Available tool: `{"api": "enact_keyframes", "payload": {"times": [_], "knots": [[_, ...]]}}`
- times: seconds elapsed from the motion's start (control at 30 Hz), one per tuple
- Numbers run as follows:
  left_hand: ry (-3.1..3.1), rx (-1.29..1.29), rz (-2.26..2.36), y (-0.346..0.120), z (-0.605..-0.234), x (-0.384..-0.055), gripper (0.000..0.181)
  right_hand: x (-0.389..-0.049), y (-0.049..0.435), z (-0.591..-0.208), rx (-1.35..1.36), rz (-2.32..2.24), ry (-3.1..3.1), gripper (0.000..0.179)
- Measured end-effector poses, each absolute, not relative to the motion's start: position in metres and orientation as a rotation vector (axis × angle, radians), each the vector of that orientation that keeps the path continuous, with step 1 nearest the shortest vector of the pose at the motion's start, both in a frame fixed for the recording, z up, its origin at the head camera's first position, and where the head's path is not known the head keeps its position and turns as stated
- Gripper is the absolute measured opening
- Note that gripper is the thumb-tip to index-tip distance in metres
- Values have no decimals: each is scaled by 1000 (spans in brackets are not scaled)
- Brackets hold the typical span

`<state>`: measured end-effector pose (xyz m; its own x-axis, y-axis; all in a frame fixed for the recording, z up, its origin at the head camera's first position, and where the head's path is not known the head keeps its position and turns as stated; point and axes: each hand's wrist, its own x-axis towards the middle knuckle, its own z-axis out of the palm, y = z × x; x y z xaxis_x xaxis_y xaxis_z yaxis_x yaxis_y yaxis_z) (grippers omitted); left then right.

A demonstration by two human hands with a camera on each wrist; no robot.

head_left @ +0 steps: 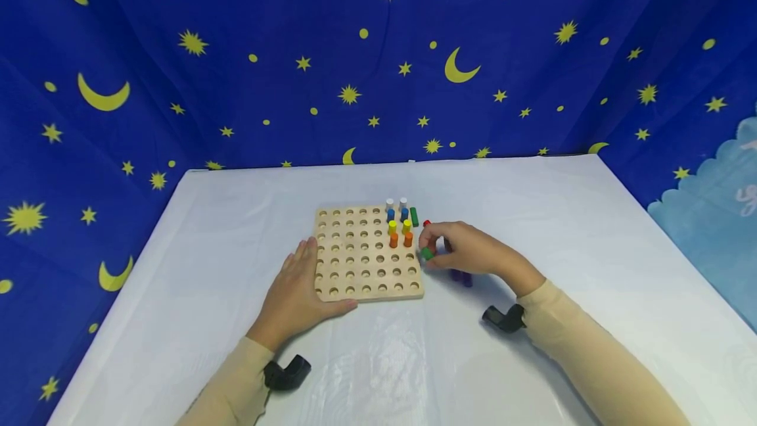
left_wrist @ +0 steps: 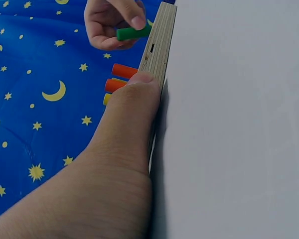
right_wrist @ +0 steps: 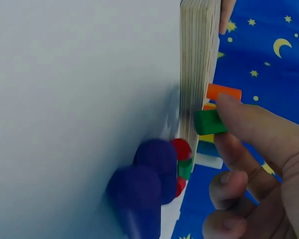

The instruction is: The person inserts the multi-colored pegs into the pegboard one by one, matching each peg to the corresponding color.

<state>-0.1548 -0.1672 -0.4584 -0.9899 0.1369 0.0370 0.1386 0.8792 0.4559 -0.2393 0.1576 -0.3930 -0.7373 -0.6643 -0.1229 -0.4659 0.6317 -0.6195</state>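
Observation:
A wooden pegboard with rows of round holes lies flat on the table. Along its left edge rests my left hand, fingers extended and thumb against the front side. My right hand pinches a green peg between thumb and index finger, just off the board's right edge. Pairs of orange pegs, yellow pegs, blue pegs and white pegs stand in the two right columns, orange nearest me.
Right of the board lie a loose green peg, red pegs and purple pegs, partly under my right hand. The white tabletop meets a blue star-and-moon cloth behind. Black wrist pieces sit on both sleeves.

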Motion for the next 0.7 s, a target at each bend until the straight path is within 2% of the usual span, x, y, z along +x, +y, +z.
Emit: {"api": "enact_keyframes", "payload": {"times": [0.4, 0.7], "knots": [[-3048, -213, -740, -168, -458, -156, 150, -238, 130, -394, -919, -973, 2620, 22], [-3049, -219, -749, -167, -458, -156, 148, -235, 113, -395, -913, -918, 2641, 20]]}}
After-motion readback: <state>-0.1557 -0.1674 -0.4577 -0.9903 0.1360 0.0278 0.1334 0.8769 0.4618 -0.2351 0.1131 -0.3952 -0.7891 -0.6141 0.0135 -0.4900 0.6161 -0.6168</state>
